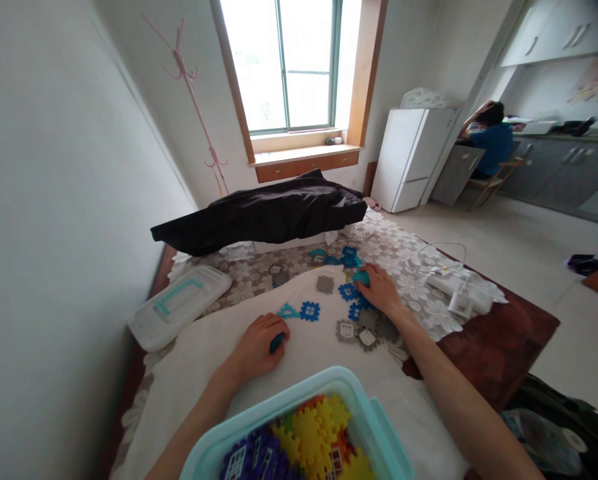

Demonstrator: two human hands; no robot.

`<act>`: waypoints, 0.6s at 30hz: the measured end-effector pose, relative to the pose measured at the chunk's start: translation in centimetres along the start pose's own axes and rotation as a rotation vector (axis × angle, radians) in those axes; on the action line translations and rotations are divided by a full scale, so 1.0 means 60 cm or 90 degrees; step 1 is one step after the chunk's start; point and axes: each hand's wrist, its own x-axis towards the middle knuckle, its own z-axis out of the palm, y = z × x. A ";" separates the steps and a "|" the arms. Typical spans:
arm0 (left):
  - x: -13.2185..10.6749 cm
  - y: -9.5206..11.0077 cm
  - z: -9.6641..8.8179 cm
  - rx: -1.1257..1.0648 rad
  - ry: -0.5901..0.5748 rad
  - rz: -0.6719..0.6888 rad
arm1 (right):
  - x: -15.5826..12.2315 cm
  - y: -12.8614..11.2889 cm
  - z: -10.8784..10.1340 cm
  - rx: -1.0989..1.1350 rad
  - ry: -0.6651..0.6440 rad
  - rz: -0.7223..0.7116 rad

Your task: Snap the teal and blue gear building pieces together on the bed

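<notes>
My left hand (261, 345) rests on the white cloth (203, 347), fingers curled round a dark teal building piece (277, 343). Farther right, my right hand (379, 288) grips a turquoise building piece (361, 277) above a group of blue notched pieces (348, 292). Between the hands lie a blue window piece (309, 311), a light-blue piece (287, 311) and a grey square piece (325, 284). Several grey pieces (346, 330) sit below my right hand. Close to me stands a mint-rimmed box (339, 377) holding yellow pieces (311, 430) and purple pieces (261, 457).
A translucent lid (183, 303) lies at left. Behind the pieces, a black cover (263, 213) drapes over something. A power strip and cable (449, 287) are at right on the floral tablecloth (243, 273). A person in blue (493, 147) sits beyond the fridge (411, 157).
</notes>
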 end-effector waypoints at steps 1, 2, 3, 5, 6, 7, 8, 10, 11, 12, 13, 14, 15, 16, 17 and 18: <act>-0.001 -0.001 0.000 0.005 -0.001 -0.004 | 0.002 0.005 0.006 -0.003 -0.007 -0.004; -0.001 -0.002 0.000 0.009 -0.002 -0.007 | 0.003 0.010 0.011 -0.008 -0.019 -0.008; -0.001 -0.003 0.000 0.014 -0.003 -0.011 | 0.005 0.014 0.015 -0.012 -0.030 -0.010; 0.000 -0.006 0.000 0.027 0.003 -0.025 | 0.008 0.019 0.017 -0.014 -0.039 -0.009; 0.000 -0.007 0.000 0.034 0.008 -0.033 | 0.009 0.020 0.016 -0.011 -0.036 -0.006; 0.001 -0.008 0.000 0.042 0.016 -0.043 | 0.010 0.020 0.012 -0.009 -0.029 -0.001; 0.001 -0.009 0.000 0.050 0.024 -0.053 | 0.011 0.019 0.007 -0.009 -0.020 0.004; 0.002 -0.013 0.001 0.065 0.041 -0.072 | 0.011 0.017 -0.002 -0.013 -0.001 0.014; 0.001 -0.015 0.002 0.071 0.049 -0.082 | 0.010 0.015 -0.006 -0.016 0.009 0.018; 0.001 -0.017 0.002 0.075 0.058 -0.091 | 0.009 0.014 -0.008 -0.019 0.017 0.020; 0.001 -0.018 0.003 0.078 0.067 -0.099 | 0.009 0.013 -0.010 -0.019 0.022 0.021; 0.000 -0.020 0.004 0.079 0.074 -0.106 | 0.009 0.012 -0.010 -0.017 0.022 0.023; 0.000 -0.021 0.004 0.079 0.080 -0.112 | 0.008 0.012 -0.010 -0.012 0.019 0.025; -0.001 -0.022 0.005 0.079 0.084 -0.118 | 0.009 0.013 -0.009 -0.006 0.014 0.027; -0.001 -0.023 0.006 0.079 0.088 -0.124 | 0.009 0.013 -0.007 0.001 0.009 0.030; -0.001 -0.023 0.006 0.081 0.091 -0.130 | 0.010 0.014 -0.006 0.010 0.006 0.031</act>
